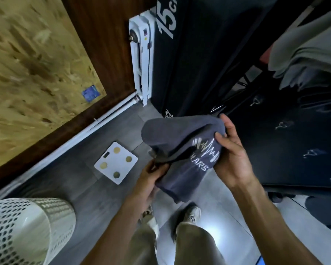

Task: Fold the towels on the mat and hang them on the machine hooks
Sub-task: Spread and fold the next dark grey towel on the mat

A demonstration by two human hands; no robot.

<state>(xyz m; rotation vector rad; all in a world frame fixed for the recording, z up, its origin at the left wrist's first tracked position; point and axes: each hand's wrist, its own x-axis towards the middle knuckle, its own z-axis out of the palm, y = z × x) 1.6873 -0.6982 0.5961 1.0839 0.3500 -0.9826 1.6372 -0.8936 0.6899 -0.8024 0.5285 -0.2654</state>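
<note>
Above the grey floor (107,199), in front of the person's chest, a dark blue-grey towel (180,150) hangs bunched between both hands. The left hand (151,178) grips its lower left edge, fingers curled into the cloth with the thumb on top. The right hand (231,150) holds the upper right corner, thumb pressed over the fold and fingers wrapped behind it. White print shows on the towel's near face: a dumbbell, a pulse line and the letters "ARS". The cloth's lower part droops toward the person's shoes (191,213), clear of the floor.

A white scale (116,162) with four round gold pads lies on the floor just left of the towel. At the lower left corner stands a white perforated basket (27,232). A white radiator (141,60) is fixed low on the brown wall (107,44), and next to it a black upright pad (199,54) bears the white figure "15". To the right, a black panel (275,142) carries several small metal hooks (281,125), all bare. Grey cloth (310,58) is heaped at the upper right, too blurred to tell whether it is folded. The person wears khaki trousers (195,245).
</note>
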